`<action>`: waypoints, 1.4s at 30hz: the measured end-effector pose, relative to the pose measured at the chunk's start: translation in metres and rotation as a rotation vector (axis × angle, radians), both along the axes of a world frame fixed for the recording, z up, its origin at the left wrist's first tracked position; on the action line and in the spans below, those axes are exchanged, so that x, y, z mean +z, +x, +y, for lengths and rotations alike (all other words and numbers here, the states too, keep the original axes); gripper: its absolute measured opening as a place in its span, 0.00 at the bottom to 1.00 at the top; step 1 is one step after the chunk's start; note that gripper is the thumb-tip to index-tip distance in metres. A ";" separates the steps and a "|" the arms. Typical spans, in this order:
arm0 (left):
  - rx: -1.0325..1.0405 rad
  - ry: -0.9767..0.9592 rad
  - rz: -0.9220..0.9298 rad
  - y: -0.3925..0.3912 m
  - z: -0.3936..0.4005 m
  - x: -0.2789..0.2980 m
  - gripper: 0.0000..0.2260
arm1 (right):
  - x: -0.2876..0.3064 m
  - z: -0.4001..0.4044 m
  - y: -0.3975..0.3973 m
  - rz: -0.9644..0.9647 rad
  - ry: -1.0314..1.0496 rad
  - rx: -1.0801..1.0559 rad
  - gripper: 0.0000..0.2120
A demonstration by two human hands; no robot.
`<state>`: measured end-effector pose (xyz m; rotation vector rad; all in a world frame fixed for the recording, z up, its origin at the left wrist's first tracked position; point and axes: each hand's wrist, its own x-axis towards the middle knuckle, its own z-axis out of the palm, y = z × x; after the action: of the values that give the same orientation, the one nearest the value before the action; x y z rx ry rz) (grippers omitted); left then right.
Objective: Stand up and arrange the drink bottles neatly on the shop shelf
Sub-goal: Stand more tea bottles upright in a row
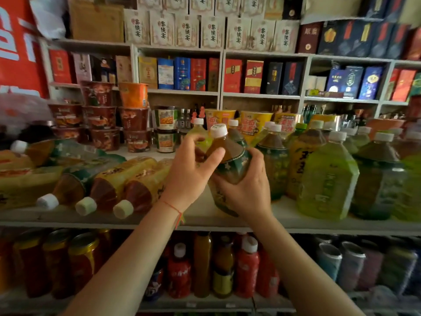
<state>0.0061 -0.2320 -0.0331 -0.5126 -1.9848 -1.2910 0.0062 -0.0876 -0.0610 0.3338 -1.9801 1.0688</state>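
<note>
Hands both on one green-label tea bottle w/ white cap, held tilted just above the shelf, mid-frame. Left hand at its neck/shoulder: thumb and fingers spread, curled loosely round the upper part. Right hand wraps the body from the right, fingers curled round the label, thumb on the front. Left of the hands, three brown tea bottles lie on their sides, caps toward the shelf edge; more lie behind them. Right of the hands, upright bottles, yellow-green and dark, stand close together in rows. Noodle cups stacked at the back left. Lower shelf: red bottles and jars, blurred.
</note>
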 end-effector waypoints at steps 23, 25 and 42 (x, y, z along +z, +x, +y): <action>0.274 -0.343 -0.189 0.016 0.036 -0.036 0.10 | -0.023 0.025 -0.003 0.425 0.091 -0.321 0.25; 0.545 -0.497 -0.006 0.022 0.003 -0.029 0.11 | -0.019 0.002 0.005 0.467 0.188 -0.091 0.14; 0.340 -0.558 -0.149 0.028 -0.155 -0.027 0.24 | -0.047 -0.158 -0.004 0.034 0.651 0.042 0.45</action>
<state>0.0338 -0.3871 -0.0606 -0.3151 -2.4347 -0.5738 0.0022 -0.2456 -0.1080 0.7314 -2.2556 0.4069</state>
